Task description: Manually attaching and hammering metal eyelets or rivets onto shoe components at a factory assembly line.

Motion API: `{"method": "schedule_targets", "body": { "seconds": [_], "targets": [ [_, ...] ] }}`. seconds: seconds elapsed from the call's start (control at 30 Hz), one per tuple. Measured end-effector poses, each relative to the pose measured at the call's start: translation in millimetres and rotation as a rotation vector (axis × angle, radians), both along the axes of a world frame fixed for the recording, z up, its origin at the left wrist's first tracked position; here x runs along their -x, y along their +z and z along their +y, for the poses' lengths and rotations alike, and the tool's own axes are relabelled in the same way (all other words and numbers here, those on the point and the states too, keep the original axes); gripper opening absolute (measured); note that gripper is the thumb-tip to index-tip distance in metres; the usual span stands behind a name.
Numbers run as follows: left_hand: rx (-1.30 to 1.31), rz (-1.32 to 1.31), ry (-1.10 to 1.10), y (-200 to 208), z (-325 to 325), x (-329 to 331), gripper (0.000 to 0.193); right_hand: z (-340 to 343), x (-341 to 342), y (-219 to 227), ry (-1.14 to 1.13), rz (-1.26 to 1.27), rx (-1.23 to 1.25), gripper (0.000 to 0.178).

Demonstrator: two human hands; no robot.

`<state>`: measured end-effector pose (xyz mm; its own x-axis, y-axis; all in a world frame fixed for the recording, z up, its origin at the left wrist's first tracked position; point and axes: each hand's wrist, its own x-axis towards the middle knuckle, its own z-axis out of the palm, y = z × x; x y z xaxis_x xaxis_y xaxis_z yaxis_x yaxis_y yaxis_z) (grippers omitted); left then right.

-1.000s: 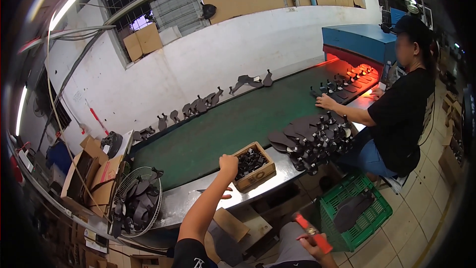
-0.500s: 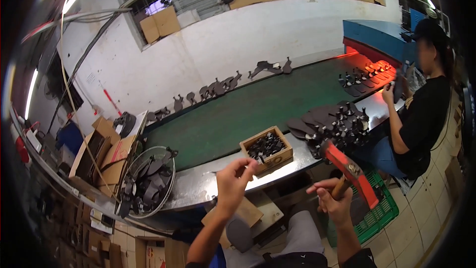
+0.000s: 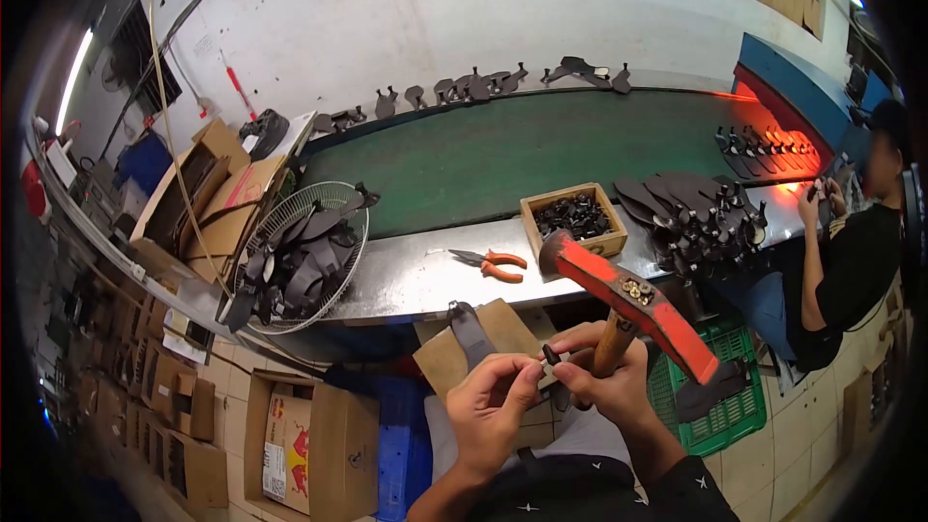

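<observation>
My right hand (image 3: 619,387) grips the wooden handle of a red-headed hammer (image 3: 633,300), its thumb and forefinger also reaching to a small black peg-like part (image 3: 552,355). At the same part, my left hand (image 3: 495,411) is closed in a pinch, fingertips meeting those of the right. Just beyond my left hand, a dark grey shoe sole (image 3: 471,333) lies on a tan board (image 3: 512,326) above my lap. A wooden box (image 3: 619,244) of small black parts stands on the metal ledge behind the hammer. Orange-handled pliers (image 3: 498,264) lie to its left.
A wire basket (image 3: 362,261) of soles stands left; piled heeled soles (image 3: 701,222) lie right. Beyond the metal ledge (image 3: 406,275) stretches a green belt (image 3: 464,150) toward a glowing blue machine (image 3: 788,87). A person (image 3: 851,251) sits right, near a green crate (image 3: 749,406). Cardboard boxes (image 3: 348,449) stand lower left.
My left hand has come back from beside the wooden box to meet my right hand at the small black part. The hammer has shifted left. The view has tilted down, showing the pliers.
</observation>
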<state>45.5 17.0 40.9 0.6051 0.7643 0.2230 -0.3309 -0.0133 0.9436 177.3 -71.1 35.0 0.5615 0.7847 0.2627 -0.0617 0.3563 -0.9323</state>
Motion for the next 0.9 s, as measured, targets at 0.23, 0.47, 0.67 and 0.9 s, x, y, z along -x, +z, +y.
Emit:
{"method": "schedule_targets", "body": {
  "seconds": [0.23,0.47,0.67,0.9],
  "targets": [
    [0.094,0.091,-0.009,-18,17,13,0.014,17,-1,-13,0.085,-0.021,0.139,0.022],
    [0.34,0.0,-0.037,-27,28,18,0.018,22,-4,-14,0.192,0.016,0.203,0.035],
    [0.395,-0.011,-0.049,-31,30,16,0.018,32,-1,-11,0.181,0.016,0.136,0.033],
    [0.191,0.065,0.102,-28,18,16,0.013,32,3,-9,0.181,0.036,0.176,0.034]
  ]
}}
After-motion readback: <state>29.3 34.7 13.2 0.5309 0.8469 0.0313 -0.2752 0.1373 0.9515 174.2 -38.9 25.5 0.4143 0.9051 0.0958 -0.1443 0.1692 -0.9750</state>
